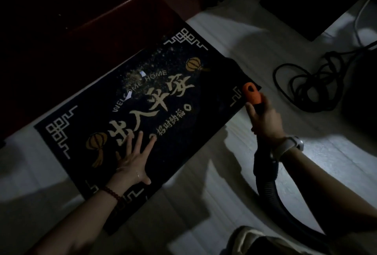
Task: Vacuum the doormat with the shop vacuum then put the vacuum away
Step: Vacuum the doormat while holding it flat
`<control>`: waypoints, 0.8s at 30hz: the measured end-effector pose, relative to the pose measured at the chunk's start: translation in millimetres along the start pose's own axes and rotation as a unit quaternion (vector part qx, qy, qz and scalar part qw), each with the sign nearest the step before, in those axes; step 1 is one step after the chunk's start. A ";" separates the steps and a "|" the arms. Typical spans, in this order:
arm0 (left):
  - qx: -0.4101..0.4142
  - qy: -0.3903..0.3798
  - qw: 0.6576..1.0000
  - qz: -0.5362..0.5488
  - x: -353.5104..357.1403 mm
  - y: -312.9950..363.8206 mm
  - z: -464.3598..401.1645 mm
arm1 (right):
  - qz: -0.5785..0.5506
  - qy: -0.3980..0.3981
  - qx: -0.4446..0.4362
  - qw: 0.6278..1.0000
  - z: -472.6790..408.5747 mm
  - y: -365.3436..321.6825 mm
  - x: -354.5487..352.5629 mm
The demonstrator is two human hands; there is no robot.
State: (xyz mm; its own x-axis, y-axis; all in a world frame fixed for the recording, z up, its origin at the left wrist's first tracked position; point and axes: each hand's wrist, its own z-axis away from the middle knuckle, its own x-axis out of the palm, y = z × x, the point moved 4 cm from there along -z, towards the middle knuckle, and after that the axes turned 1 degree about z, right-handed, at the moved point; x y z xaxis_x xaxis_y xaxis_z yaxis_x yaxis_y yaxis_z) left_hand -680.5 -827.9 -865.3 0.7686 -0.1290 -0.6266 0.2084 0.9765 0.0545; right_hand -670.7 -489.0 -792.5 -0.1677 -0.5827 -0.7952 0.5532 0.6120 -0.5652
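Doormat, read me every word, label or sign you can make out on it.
"WELCOME HOME": pale letters on the doormat, partly covered by debris.
"出入平安": large cream characters across its middle.
"招财纳福": smaller characters below, blurred, so a tentative reading.
Nothing readable on the orange nozzle.

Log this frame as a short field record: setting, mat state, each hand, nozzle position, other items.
setting: dim room, pale floor, dark wooden door behind the mat
doormat: dark, laid flat, "WELCOME HOME" lettering
debris: crumbs and small paper bits around the lettering, not yet vacuumed
left hand: flat, fingers spread, pressing on the mat
right hand: grips the vacuum hose behind the nozzle
orange nozzle: at the mat's right corner, away from the debris
other: coiled black cord on the floor
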 end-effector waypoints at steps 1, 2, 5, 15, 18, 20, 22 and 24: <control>0.000 0.005 1.000 -0.001 -0.3 -0.3 -0.8 | -0.002 0.006 0.004 1.000 -5.0 -0.3 -0.1; 0.001 0.012 1.000 0.002 -1.7 -0.5 -1.9 | -0.004 0.004 -0.002 1.000 -4.1 -4.8 2.7; 0.009 0.065 0.996 0.062 -9.8 1.8 -7.2 | 0.002 -0.078 -0.067 0.995 24.7 -23.3 30.2; -0.024 0.094 0.991 0.090 -20.7 7.2 -22.0 | -0.002 0.015 0.003 1.000 -25.1 -10.0 1.0; -0.020 0.064 0.993 0.096 -22.2 6.2 -29.1 | 0.019 -0.071 -0.066 0.995 2.8 -27.3 26.7; -0.020 0.056 0.993 0.097 -23.0 6.3 -31.5 | 0.056 -0.127 -0.110 0.984 23.5 -34.2 36.3; -0.020 0.056 0.994 0.090 -22.7 5.6 -32.5 | 0.073 -0.098 -0.114 0.986 12.4 -32.0 29.8; -0.018 0.055 0.994 0.092 -19.8 4.7 -33.1 | 0.043 -0.046 -0.069 0.996 -15.9 -25.5 15.8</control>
State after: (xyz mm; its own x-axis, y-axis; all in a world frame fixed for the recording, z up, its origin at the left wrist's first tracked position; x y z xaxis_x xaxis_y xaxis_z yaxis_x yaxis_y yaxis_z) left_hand -714.8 -815.1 -878.3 0.7200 0.0693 -0.6906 0.0479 0.9877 0.1490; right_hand -700.5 -505.4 -794.1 -0.0455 -0.5683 -0.8216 0.4430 0.7257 -0.5265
